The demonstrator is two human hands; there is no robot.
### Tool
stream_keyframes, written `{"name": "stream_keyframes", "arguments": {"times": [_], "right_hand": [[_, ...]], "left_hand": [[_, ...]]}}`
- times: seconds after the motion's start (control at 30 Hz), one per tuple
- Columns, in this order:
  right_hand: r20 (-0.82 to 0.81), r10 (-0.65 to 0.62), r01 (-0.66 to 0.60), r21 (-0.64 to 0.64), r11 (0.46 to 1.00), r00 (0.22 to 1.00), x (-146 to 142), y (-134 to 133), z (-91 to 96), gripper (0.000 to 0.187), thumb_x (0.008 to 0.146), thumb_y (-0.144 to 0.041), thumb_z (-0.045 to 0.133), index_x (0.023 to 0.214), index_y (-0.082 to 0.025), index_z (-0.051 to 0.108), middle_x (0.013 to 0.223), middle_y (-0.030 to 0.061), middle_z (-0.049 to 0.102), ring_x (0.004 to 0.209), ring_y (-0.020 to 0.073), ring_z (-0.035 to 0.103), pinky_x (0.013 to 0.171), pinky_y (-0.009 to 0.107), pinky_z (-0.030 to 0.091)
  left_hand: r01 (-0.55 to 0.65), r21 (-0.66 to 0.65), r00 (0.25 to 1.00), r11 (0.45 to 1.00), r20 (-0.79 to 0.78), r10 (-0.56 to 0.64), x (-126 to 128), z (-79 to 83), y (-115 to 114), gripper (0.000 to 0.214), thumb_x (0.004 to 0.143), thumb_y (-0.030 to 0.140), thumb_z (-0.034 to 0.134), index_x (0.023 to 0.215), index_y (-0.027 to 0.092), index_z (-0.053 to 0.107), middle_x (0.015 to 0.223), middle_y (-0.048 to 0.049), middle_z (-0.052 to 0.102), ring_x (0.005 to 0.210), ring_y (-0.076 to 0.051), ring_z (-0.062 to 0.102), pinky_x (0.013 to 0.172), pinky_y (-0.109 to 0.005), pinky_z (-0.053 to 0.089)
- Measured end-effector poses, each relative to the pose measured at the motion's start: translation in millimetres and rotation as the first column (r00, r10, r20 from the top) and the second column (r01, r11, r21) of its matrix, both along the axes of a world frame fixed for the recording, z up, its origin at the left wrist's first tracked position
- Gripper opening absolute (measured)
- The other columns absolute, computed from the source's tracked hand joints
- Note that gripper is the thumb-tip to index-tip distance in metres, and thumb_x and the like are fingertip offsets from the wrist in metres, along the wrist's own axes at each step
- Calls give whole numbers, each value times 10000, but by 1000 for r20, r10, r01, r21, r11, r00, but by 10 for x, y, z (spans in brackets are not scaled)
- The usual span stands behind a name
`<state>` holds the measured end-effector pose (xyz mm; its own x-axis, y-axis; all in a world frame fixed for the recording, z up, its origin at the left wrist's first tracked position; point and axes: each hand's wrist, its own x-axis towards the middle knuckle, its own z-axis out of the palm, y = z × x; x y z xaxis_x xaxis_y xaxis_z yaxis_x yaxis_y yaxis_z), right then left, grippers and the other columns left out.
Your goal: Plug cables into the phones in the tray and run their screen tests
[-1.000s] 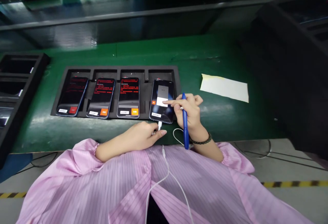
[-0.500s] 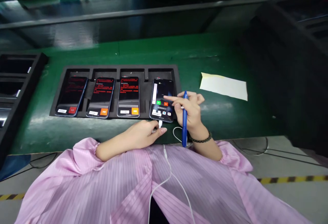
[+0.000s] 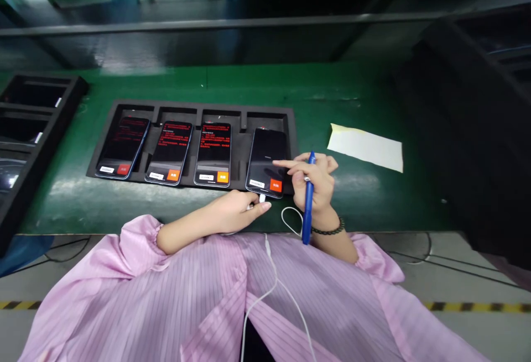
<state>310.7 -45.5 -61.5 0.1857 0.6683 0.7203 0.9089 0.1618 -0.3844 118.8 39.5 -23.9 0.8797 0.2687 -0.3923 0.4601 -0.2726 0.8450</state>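
Note:
Several smartphones lie in a row in a black foam tray [image 3: 290, 124]. The rightmost phone [image 3: 265, 152] has a dark screen with an orange-red button at its lower right. My left hand [image 3: 238, 211] pinches the white plug [image 3: 262, 198] of a cable at that phone's bottom edge. My right hand [image 3: 313, 179] is over the phone's right side, its index finger stretched onto or just above the screen. A blue pen [image 3: 308, 207] is held in the same hand. The phone beside it [image 3: 213, 152] shows red text and an orange button, as does another phone [image 3: 169, 151] farther left.
A white paper strip [image 3: 367, 147] lies on the green table [image 3: 357, 202] to the right. At the left edge stands a black tray [image 3: 70, 94] holding devices. A large dark stack [image 3: 448, 130] borders the right side. A thin white cable [image 3: 292, 208] loops near the table's front edge.
The rightmost phone's screen went from app icons with a green and a red button to a dark screen with one orange-red button. Both hands keep their holds, while the view has shifted slightly.

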Motion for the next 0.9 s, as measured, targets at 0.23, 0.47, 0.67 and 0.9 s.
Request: {"name": "stream_keyframes", "arguments": {"times": [0.23,0.47,0.67,0.9], "right_hand": [[122,152,-153,2,988,981,-145,-30,85,199,968,-198,493,832,-237,633,886,-19,750,940,224,602,890,443,257],[94,135,-143,92,985,986,-84,12,143,241,978,-220,471,864,-252,681,731,-27,709,762,200,635,842,444,310],[-22,76,-75,43,996,997,-15,-57,103,523,1031,-446,334,622,-266,606,548,-7,628,587,219,620,792,494,350],[-137,-21,36,108,994,990,-51,-45,13,469,1014,-479,354,664,-279,594,571,-19,645,575,229,617,861,504,387]], "left_hand": [[9,28,1000,1000,23,-10,8,-26,-13,385,1016,441,456,763,171,564,652,16,566,580,-119,500,599,-268,369],[5,8,1000,1000,-5,-5,5,11,21,385,1005,458,477,797,159,601,696,4,606,634,-132,537,620,-264,380],[13,19,1000,1000,2,-13,0,-3,10,383,1006,461,489,802,162,613,639,18,580,573,-113,509,580,-259,363],[35,118,999,992,3,-36,-12,-20,-18,390,1020,454,474,780,175,601,633,8,584,573,-123,534,583,-268,380]]}}
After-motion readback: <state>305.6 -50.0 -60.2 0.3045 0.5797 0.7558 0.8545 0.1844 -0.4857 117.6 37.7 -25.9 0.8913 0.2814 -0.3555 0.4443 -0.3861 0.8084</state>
